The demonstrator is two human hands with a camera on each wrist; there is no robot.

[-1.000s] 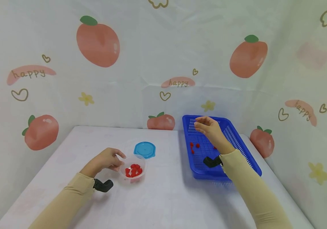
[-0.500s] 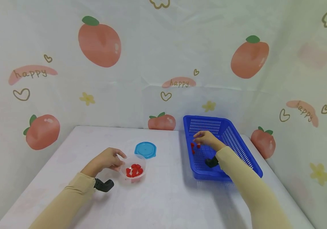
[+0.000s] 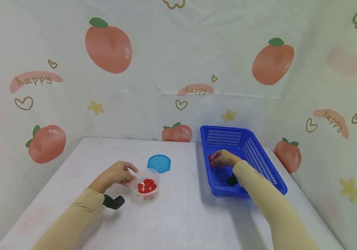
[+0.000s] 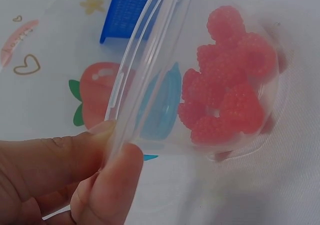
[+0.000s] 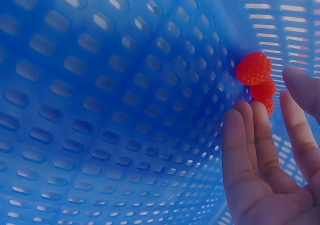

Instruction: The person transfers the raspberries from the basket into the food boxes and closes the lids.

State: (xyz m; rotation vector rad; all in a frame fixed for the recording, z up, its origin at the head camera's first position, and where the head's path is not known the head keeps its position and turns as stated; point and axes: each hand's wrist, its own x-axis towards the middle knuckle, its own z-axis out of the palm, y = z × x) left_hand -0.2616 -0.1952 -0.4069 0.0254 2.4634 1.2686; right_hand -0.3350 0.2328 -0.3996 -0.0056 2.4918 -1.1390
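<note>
In the head view my left hand [image 3: 119, 174] pinches the rim of a clear plastic tub [image 3: 134, 189], its thumb and fingers on either side of the wall in the left wrist view. Several raspberries [image 4: 225, 80] lie together at the bottom of the tub. My right hand [image 3: 225, 158] is down inside a blue plastic basket [image 3: 208, 180]. Its fingers reach toward a few raspberries [image 5: 254, 69] lined up along the basket wall, thumb and index finger apart. Nothing shows between those fingertips. From the head, the hand partly covers these raspberries.
Behind the tub a blue lid [image 3: 159, 163] lies flat on the white tabletop [image 3: 178, 215]. The basket's slotted walls rise around my right hand. A printed white cloth [image 3: 153, 69] hangs along the back and sides.
My right hand has come down from above the basket's far part, nearer to me, to the raspberries by its left wall. My left hand and the tub stay in place.
</note>
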